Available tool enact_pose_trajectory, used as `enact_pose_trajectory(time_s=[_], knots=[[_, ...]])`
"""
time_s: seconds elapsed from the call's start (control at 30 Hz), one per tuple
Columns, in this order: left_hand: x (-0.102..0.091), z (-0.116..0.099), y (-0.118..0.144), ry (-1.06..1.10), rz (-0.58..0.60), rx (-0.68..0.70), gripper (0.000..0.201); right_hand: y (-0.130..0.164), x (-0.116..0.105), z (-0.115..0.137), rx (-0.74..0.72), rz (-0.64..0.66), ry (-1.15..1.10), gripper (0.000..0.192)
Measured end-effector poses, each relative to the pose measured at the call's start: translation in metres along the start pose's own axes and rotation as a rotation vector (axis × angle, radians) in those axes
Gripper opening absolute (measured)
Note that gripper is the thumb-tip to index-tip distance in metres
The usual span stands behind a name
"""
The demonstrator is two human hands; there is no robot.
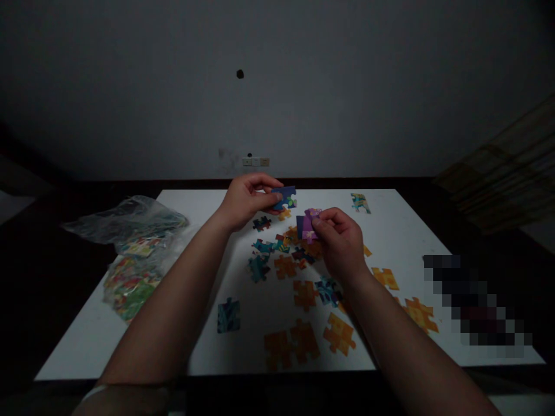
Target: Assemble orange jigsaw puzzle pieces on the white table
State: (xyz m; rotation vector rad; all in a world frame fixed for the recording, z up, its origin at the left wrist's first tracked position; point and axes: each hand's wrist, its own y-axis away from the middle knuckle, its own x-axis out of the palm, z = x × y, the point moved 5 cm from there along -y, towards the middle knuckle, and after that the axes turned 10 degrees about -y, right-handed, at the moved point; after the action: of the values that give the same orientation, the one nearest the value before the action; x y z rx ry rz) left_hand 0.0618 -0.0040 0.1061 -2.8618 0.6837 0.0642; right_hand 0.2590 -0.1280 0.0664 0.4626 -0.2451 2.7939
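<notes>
Dim room. We see a white table (403, 231) filling the middle of the frame, scattered with loose jigsaw pieces: orange pieces (338, 334) toward lower centre and lower right, teal and dark ones (259, 267) at centre, one lone teal piece (228, 315) lower left of the scatter, one patterned piece (359, 202) near the far edge. At left, clear plastic bags (130, 219) holding more pieces lie partly off the table edge. We note a blurred patch at lower right.

Above the scatter, left hand (247, 202) pinches a blue piece (284, 198) with a green and white patch between thumb and fingertips. Right hand (342, 242) pinches a purple piece (309, 225), just beside the blue one, not touching.
</notes>
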Motion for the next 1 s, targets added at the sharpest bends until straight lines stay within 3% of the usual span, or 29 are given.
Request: enact_pose_trajectory(time_s=[0.17, 0.27, 0.43, 0.57, 0.7, 1.0], knots=[[-0.05, 0.062, -0.011, -0.211, -0.185, -0.21, 0.044, 0.0, -0.003, -0.004, 0.002, 0.013, -0.006, 0.035], [-0.073, 0.096, -0.01, -0.32, -0.255, -0.243, 0.037, 0.002, -0.003, -0.007, 0.002, 0.049, 0.041, 0.031], [-0.1, 0.117, -0.008, -0.592, -0.309, -0.189, 0.021, 0.004, 0.002, -0.005, -0.055, 0.093, 0.192, 0.031], [-0.102, 0.115, -0.008, -0.793, -0.294, -0.154, 0.02, 0.003, 0.003, -0.008, -0.047, 0.09, 0.231, 0.028], [-0.091, 0.112, -0.009, -0.945, -0.273, -0.113, 0.023, 0.002, 0.0, -0.016, 0.025, 0.071, 0.176, 0.032], [-0.073, 0.115, -0.01, -1.121, -0.245, -0.063, 0.036, 0.004, 0.002, -0.015, 0.076, 0.074, 0.172, 0.036]])
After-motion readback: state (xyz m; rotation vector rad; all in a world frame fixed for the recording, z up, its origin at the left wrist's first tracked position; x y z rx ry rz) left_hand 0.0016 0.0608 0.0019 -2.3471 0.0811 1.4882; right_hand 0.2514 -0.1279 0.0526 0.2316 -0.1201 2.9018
